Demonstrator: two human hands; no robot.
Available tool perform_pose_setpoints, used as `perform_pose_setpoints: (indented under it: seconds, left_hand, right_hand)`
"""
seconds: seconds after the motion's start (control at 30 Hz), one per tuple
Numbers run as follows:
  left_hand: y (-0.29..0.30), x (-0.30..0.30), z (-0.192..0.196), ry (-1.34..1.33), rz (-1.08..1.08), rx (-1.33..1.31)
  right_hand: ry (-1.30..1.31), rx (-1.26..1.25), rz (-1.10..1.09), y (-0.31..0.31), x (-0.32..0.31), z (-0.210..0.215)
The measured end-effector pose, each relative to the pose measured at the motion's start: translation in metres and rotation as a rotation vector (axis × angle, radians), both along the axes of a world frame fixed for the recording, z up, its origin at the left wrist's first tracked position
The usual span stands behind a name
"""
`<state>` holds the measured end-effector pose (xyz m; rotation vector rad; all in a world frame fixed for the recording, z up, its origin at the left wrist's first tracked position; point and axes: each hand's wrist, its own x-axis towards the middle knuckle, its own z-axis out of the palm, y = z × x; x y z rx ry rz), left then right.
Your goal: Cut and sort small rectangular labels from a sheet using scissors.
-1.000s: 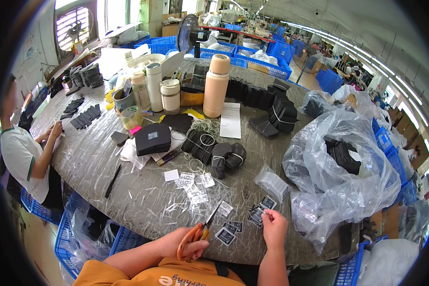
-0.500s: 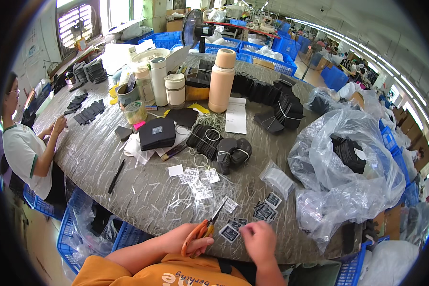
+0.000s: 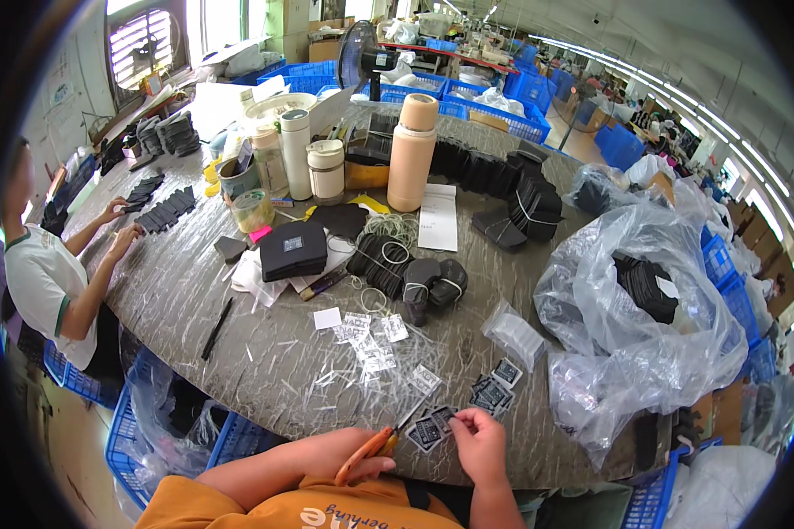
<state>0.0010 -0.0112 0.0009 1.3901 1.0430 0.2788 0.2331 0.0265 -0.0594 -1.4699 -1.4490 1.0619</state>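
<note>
Near the table's front edge my left hand is closed round a pair of scissors with orange handles, its blades pointing up and to the right. My right hand pinches the edge of a small black label with pale print. More black labels lie just under it, partly covered. A small loose pile of black labels sits a little beyond my right hand. White printed labels and thin cut strips are scattered ahead of the scissors.
A clear plastic bag with black pieces bulges at the right. Bundled black pieces, a peach bottle and other cups stand mid-table. At the left, a co-worker reaches over black strips. Blue crates stand below the edge.
My right fingers have closed on a black label and lifted its edge. The scissors' tip has come down and right beside it. The co-worker's hands have reached forward to the black strips.
</note>
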Motion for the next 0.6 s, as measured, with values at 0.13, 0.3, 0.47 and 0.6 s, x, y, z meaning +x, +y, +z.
perform_pose_setpoints:
  seconds: [0.13, 0.3, 0.47, 0.6]
  left_hand:
    - [-0.001, 0.001, 0.001, 0.041, -0.145, 0.072]
    - [0.001, 0.001, 0.002, 0.016, -0.197, 0.042]
    - [-0.001, 0.002, 0.001, 0.010, -0.200, 0.060]
    - [0.000, 0.002, 0.000, 0.027, -0.208, 0.063]
  right_hand:
    - [0.375, -0.178, -0.058, 0.012, 0.007, 0.014]
    - [0.637, -0.204, -0.047, 0.021, 0.006, 0.023]
    - [0.620, -0.258, -0.026, 0.024, 0.009, 0.025]
    - [0.627, -0.282, 0.013, 0.024, 0.011, 0.021]
